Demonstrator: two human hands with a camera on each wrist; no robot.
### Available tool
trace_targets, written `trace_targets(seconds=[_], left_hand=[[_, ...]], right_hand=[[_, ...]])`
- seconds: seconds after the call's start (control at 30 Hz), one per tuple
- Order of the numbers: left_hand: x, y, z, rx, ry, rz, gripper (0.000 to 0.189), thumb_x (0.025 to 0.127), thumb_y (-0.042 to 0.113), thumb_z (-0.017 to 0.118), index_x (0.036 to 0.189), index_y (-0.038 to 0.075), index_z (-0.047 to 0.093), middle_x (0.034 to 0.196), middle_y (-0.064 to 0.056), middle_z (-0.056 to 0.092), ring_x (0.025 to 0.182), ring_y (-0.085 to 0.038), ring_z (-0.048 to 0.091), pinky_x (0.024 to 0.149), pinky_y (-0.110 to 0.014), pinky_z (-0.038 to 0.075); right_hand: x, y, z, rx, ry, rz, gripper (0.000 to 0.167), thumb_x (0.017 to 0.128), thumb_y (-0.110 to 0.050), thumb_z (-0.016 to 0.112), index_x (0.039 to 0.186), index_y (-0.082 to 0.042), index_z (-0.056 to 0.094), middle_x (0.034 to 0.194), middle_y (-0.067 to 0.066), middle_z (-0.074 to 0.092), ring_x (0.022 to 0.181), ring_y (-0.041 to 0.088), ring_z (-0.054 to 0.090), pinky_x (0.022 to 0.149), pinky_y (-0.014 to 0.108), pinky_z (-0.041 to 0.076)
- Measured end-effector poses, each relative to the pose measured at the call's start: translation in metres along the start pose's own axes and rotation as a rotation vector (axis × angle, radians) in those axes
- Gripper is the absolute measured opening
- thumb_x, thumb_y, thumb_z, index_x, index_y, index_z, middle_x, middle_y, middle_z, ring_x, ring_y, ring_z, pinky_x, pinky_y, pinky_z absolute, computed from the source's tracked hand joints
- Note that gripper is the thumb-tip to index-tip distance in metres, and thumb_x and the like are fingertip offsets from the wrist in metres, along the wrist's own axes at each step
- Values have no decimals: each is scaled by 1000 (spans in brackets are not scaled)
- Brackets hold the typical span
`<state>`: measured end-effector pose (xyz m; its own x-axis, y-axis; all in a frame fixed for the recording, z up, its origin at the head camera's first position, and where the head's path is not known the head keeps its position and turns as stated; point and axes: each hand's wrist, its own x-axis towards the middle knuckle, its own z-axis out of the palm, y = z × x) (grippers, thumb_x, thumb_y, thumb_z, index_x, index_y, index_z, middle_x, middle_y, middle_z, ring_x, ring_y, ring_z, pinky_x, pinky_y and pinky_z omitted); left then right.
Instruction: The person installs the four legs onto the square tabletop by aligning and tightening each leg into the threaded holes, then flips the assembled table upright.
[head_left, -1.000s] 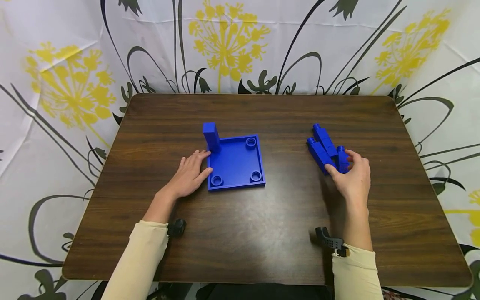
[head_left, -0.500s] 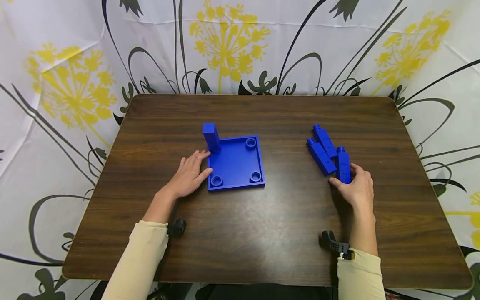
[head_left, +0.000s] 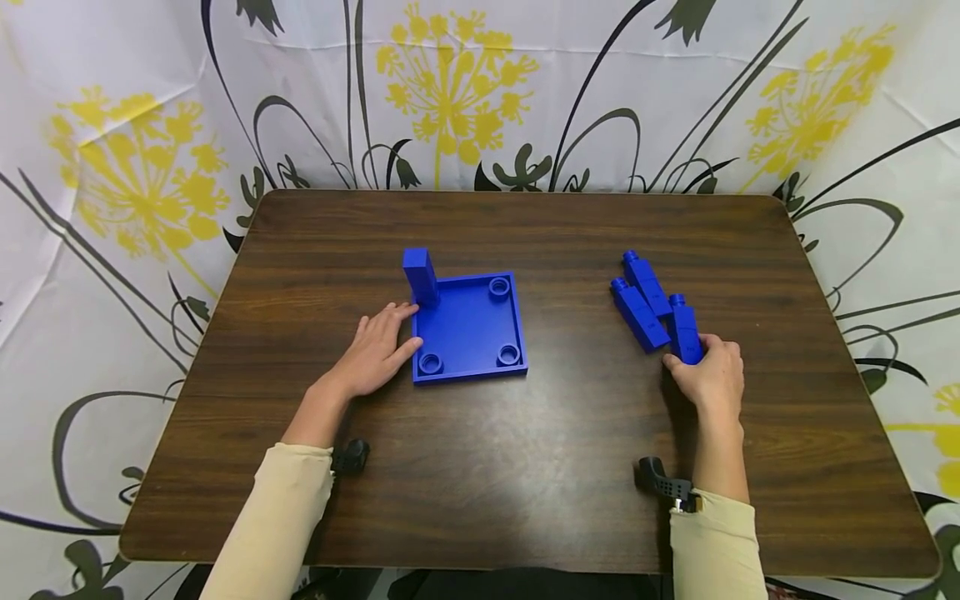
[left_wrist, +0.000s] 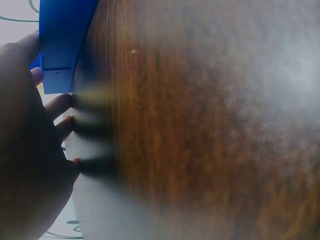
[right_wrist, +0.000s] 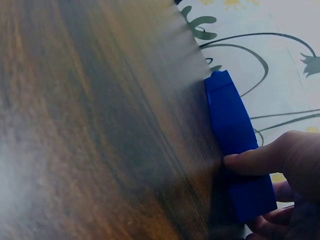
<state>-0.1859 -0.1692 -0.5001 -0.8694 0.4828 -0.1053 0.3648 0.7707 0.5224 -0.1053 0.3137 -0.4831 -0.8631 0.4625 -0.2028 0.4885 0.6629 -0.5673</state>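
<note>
A blue square tray [head_left: 468, 327] lies on the table, with round sockets showing at three corners. At its far left corner a blue square post [head_left: 420, 277] stands upright. My left hand [head_left: 375, 352] rests against the tray's left side, fingers spread and mostly straight. To the right, three blue posts with round knobs lie close together: a far one [head_left: 647, 282], a left one [head_left: 640, 315] and a near one [head_left: 683, 329]. My right hand [head_left: 712, 371] pinches the near post's lower end between thumb and fingers. In the right wrist view, the thumb presses the blue post [right_wrist: 255, 197].
The brown wooden table [head_left: 570, 467] carries all these things. Behind it hangs a white cloth [head_left: 577, 67] with yellow and grey flower prints. Black wrist devices sit on both forearms, the right one [head_left: 663, 482] near the sleeve.
My right hand has drawn back along the near post toward the front, uncovering more of it. In the last half second it has barely moved. My left hand keeps its place at the tray.
</note>
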Motion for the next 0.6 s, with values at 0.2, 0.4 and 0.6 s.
trace_targets(seconds=[0.2,0.4,0.6], left_hand=[[-1,0,0,1,4,-1,61,104,46,40,154,16,23,159,-16,22,148,-35,9,112,-63,1],[1,0,0,-4,5,7,62,104,47,39,155,16,23,159,-15,22,148,-35,9,112,-63,1],[0,0,0,3,11,4,62,104,47,40,154,15,23,159,-16,23,148,-35,9,112,-64,2]], right_hand=[[3,2,-2,4,19,46,59,87,-29,70,133,5,53,122,32,52,110,47,49,94,56,38],[5,10,-6,142,73,134,60,86,-36,72,133,-1,59,127,27,59,113,43,54,94,52,41],[7,16,-8,415,194,183,57,80,-35,80,125,-5,66,118,12,64,105,24,57,87,32,45]])
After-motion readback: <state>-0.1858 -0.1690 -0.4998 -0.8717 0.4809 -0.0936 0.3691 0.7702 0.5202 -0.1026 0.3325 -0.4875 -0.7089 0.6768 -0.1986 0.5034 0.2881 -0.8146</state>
